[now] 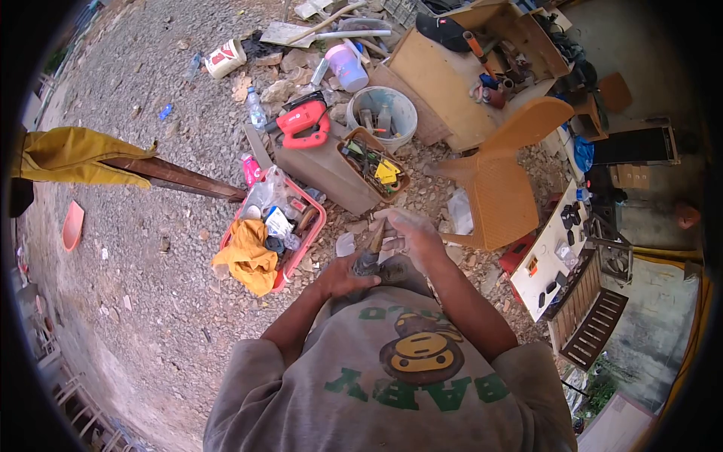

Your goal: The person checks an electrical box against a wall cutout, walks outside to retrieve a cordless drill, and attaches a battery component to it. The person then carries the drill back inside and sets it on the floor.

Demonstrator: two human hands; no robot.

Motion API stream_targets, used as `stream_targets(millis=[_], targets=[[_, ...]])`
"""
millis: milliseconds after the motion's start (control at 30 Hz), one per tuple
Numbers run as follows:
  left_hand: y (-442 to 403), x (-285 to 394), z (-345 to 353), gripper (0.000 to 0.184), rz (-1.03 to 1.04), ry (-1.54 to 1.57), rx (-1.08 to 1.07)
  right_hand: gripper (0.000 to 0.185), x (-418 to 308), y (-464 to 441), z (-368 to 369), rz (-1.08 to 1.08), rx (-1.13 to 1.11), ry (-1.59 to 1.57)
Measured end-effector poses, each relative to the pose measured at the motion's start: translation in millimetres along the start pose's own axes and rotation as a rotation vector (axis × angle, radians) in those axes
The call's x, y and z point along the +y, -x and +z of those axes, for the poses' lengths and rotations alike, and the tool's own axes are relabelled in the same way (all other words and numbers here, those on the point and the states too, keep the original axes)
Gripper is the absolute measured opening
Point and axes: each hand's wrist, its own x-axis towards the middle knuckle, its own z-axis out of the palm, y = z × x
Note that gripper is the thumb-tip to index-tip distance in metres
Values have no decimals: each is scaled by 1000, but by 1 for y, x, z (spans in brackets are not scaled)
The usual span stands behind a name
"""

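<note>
Close in front of my body, my left hand point(345, 276) is closed around the lower part of a dark grey tool or fitting point(367, 263). A brownish tapered piece point(378, 237) rises from its upper end. My right hand point(407, 232) is at that tapered piece, its dusty fingers bent around the upper end. The exact form of the held thing is too small to tell. Just beyond both hands lies an open tray of small tools point(373, 164) with a yellow item in it.
A red-rimmed crate point(320, 226) holds an orange cloth point(252, 258). Ahead are a red power tool point(303, 123) on a board, a white bucket point(410, 113) and a wooden box point(429, 83). To the right stands an orange-brown chair point(501, 196). Rubble covers the ground.
</note>
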Motion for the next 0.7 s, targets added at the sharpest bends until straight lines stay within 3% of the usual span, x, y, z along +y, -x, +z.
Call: stream_targets(millis=[33, 133, 333, 433, 533, 567, 700], targets=[[0, -1, 1, 78, 18, -7, 7, 31, -2, 1, 3, -18, 21, 30], [-1, 4, 1, 60, 13, 43, 12, 23, 5, -1, 7, -183, 157, 277], [-4, 19, -3, 57, -37, -175, 3, 18, -9, 0, -6, -432, 164, 830], [-17, -8, 0, 78, 35, -219, -17, 17, -16, -1, -13, -503, 180, 895], [-20, -12, 3, 73, 6, -298, -9, 14, -27, -5, -26, -341, 280, 533], [-20, -10, 4, 71, 4, -230, -11, 15, -28, -7, -34, -414, 311, 595], [-24, -22, -2, 63, -20, -10, 36, 18, -23, -6, -60, -341, 324, 729]])
